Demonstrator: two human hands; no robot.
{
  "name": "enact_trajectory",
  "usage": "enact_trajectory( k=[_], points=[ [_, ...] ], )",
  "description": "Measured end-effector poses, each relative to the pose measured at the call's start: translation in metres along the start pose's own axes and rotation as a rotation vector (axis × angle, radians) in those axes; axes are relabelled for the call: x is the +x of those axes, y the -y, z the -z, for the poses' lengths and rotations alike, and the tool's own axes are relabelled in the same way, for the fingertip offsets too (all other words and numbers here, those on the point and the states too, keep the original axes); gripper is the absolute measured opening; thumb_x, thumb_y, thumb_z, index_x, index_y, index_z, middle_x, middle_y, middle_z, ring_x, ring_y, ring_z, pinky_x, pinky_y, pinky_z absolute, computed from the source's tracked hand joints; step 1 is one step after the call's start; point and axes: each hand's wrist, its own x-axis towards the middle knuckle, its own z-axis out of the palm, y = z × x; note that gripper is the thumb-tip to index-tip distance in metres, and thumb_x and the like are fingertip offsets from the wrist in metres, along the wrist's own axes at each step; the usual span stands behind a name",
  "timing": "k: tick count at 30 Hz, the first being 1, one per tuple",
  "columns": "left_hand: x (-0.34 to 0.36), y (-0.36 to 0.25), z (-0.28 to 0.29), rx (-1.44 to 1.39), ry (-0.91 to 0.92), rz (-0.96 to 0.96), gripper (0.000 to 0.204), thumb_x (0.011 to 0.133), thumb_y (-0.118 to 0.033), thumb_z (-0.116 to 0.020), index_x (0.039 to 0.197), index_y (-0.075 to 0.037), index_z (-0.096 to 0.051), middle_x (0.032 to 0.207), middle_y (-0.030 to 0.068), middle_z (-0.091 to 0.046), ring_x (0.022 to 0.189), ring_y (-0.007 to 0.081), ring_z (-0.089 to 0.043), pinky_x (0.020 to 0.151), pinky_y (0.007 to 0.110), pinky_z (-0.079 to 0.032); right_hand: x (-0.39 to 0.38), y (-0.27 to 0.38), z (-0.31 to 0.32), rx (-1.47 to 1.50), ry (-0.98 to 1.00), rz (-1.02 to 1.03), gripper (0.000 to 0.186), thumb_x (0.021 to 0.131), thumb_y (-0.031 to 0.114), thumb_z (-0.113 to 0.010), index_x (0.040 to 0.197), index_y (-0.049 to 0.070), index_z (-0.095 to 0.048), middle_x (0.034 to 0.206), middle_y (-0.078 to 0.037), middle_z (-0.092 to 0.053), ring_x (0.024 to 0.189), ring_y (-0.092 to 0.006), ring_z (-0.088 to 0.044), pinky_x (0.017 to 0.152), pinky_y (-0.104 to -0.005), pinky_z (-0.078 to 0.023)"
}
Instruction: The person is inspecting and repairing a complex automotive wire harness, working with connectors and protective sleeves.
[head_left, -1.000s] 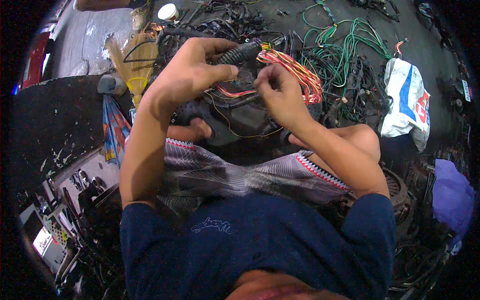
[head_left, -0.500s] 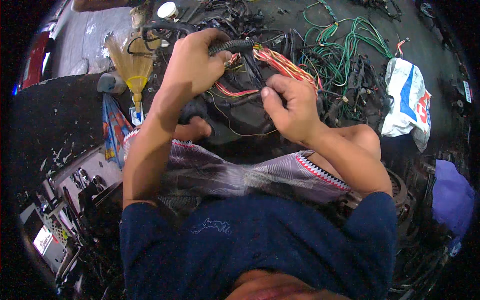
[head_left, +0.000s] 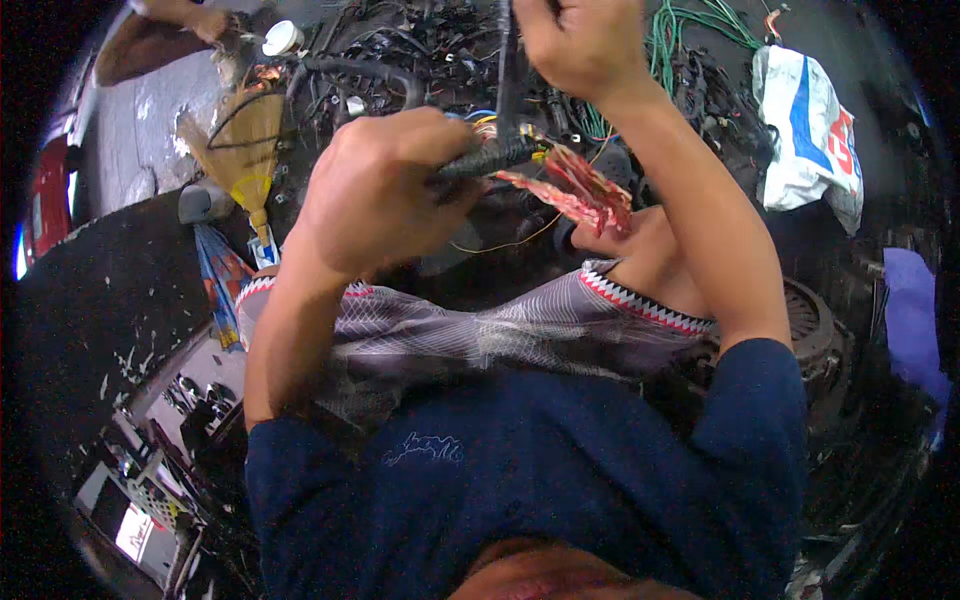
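Observation:
My left hand [head_left: 370,190] is closed around a wire harness, gripping its black corrugated sleeve [head_left: 492,157]. Out of the sleeve's right end fans a bundle of red and pale wires [head_left: 575,190], hanging over my right leg. From the sleeve a strip of black tape [head_left: 509,85] stretches straight up, taut. Its upper end runs to my right hand [head_left: 585,50], whose fingers are pinched at the top edge of the view. Motion blurs the left hand and the wires somewhat.
Black wire harnesses [head_left: 440,50] lie heaped beyond my hands, with green wires [head_left: 665,45] to their right. A straw broom [head_left: 245,150] and a white tub [head_left: 283,38] are at left. Another person's hand [head_left: 207,22] shows far left. A white bag [head_left: 800,130] and purple cloth [head_left: 910,310] lie right.
My right hand has moved up and away from the harness, drawing the black tape out taut. The left hand and harness have come lower, and the wires swing freely.

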Motion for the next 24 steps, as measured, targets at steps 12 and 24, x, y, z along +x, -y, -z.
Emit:
enact_trajectory(
  k=[12,24],
  points=[
    [-0.009,-0.001,0.023,-0.208,-0.271,-0.154,0.027,0.059,-0.005,-0.077,0.083,-0.005,-0.066,0.072,0.0097,-0.062,0.060,0.0246,-0.062,0.055,0.031,-0.048,-0.045,-0.098,-0.048,-0.172,0.514,-0.941,0.070,0.082,0.068,-0.047,0.092,0.001,-0.068,0.075,-0.011,-0.067,0.070,-0.0249,-0.064,0.065,-0.0365,-0.049],
    [-0.007,0.024,0.036,-0.180,-0.351,0.422,0.030,0.068,-0.013,-0.076,0.091,0.002,-0.066,0.078,0.0159,-0.068,0.073,0.0189,-0.067,0.067,0.029,-0.051,-0.082,0.049,-0.037,0.368,0.656,-0.645,0.074,0.081,0.021,-0.065,0.141,0.001,-0.025,0.086,-0.014,-0.062,0.073,-0.0285,-0.063,0.064,-0.0354,-0.050]
  ],
)
